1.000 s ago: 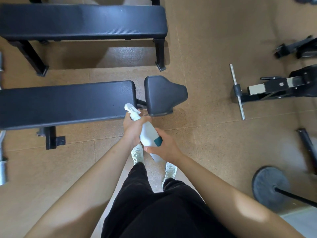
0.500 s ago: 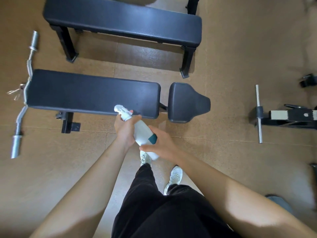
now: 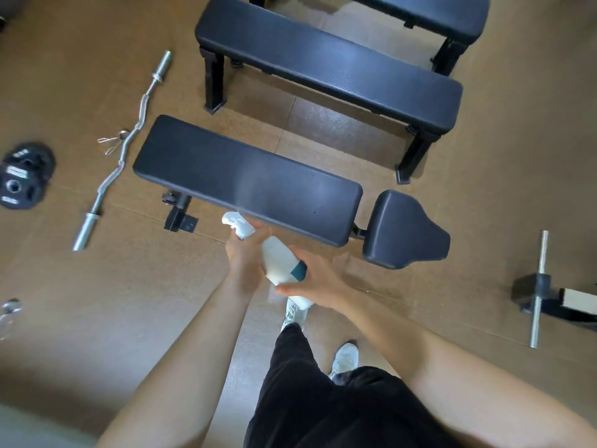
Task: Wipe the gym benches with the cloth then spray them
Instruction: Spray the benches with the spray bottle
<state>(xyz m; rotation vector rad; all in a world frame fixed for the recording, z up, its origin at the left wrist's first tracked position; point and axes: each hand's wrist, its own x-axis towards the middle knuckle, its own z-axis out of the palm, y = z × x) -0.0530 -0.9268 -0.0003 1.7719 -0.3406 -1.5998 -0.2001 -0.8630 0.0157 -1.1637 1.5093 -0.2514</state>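
Note:
A white spray bottle (image 3: 278,260) with a teal label is held in both hands just in front of the nearest black bench (image 3: 245,179). My left hand (image 3: 245,253) grips its neck at the trigger, with the white nozzle over the bench's near edge. My right hand (image 3: 313,279) holds the bottle's lower body. A faint mist hangs over the pad above the nozzle. The bench's separate seat pad (image 3: 403,231) lies to the right. A second flat bench (image 3: 326,64) stands behind it and a third (image 3: 429,14) at the top. No cloth is visible.
A curl bar (image 3: 122,150) and a black weight plate (image 3: 24,174) lie on the brown floor to the left. A machine base with a steel bar (image 3: 539,289) sits at the right. My legs and white shoes (image 3: 345,357) are below the bottle.
The view has swung left along the near bench, bringing the curl bar and weight plate into sight. Both hands kept hold of the bottle, and a mist now shows over the pad.

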